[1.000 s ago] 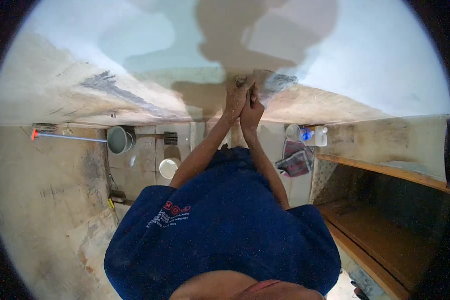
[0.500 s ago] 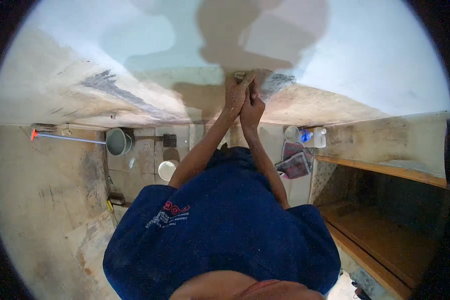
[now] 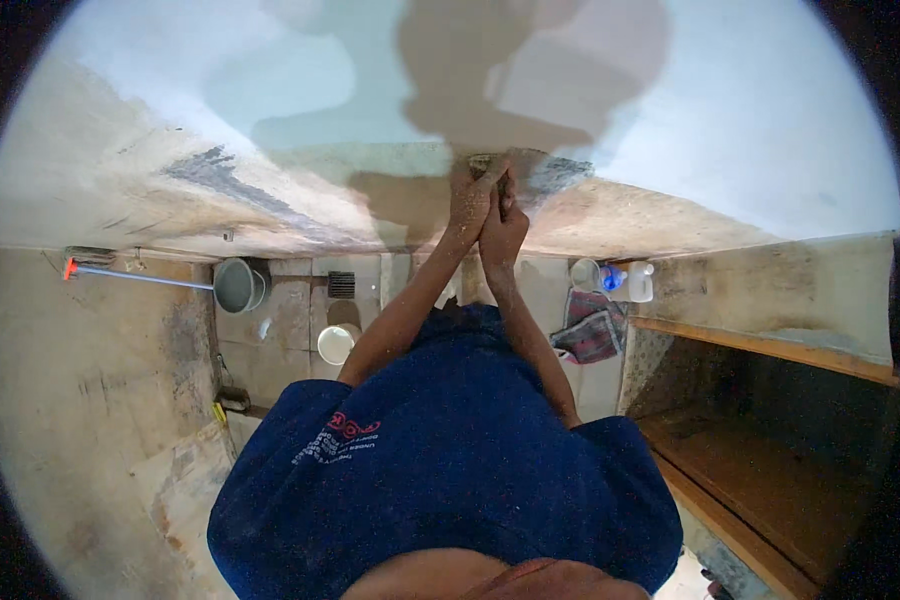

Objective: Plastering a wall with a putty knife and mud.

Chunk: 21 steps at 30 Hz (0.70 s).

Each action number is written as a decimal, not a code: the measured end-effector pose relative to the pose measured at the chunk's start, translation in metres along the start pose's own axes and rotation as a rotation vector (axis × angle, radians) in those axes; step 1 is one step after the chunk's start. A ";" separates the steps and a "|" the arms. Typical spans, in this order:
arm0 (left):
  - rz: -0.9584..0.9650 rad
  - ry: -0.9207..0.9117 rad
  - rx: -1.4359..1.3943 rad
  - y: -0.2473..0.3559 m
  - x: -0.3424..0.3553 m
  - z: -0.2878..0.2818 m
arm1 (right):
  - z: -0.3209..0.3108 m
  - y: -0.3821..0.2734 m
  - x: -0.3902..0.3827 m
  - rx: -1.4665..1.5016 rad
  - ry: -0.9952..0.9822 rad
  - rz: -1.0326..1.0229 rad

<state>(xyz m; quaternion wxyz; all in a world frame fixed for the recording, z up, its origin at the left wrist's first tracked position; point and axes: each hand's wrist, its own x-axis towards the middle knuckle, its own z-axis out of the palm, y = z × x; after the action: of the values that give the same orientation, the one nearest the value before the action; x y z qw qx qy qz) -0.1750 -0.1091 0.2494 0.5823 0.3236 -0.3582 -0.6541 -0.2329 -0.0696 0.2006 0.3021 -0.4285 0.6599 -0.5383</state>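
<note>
Both arms reach forward to the wall [image 3: 670,120], where my hands are together at the upper edge of a rough grey-brown patch [image 3: 560,175]. My left hand [image 3: 472,200] is closed, its fingers up against the wall. Just right of it and slightly lower, my right hand [image 3: 504,228] is closed too, pressed against the left. A small dark thing [image 3: 507,200] shows between them, mostly covered by the fingers, so its kind cannot be made out. Pale dust specks the left hand and wrist. My shadow falls over the wall above.
On the tiled floor left stand a grey bucket [image 3: 238,287] and a white tub [image 3: 337,345], near a drain grate [image 3: 341,285]. A blue-handled brush [image 3: 150,277] lies farther left. At right are a white jug [image 3: 641,283], a crumpled cloth [image 3: 590,330] and a wood-edged shelf [image 3: 770,350].
The view has tilted a little, so the wall and hands sit slightly lower in the picture. Both hands stay closed together at the rough patch's upper edge.
</note>
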 end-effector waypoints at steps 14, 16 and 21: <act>-0.026 0.035 0.065 0.002 0.002 0.004 | -0.006 -0.028 -0.006 0.043 0.041 -0.045; -0.016 -0.027 0.072 -0.001 0.001 0.001 | -0.004 -0.033 0.000 0.049 0.023 -0.024; -0.069 0.030 0.056 0.008 -0.004 0.013 | -0.005 -0.015 0.006 0.048 0.050 -0.032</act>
<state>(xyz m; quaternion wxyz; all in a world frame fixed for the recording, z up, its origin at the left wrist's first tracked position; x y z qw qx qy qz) -0.1816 -0.1041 0.2633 0.5556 0.3618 -0.3562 -0.6584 -0.2361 -0.0732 0.2170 0.2870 -0.4181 0.6470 -0.5694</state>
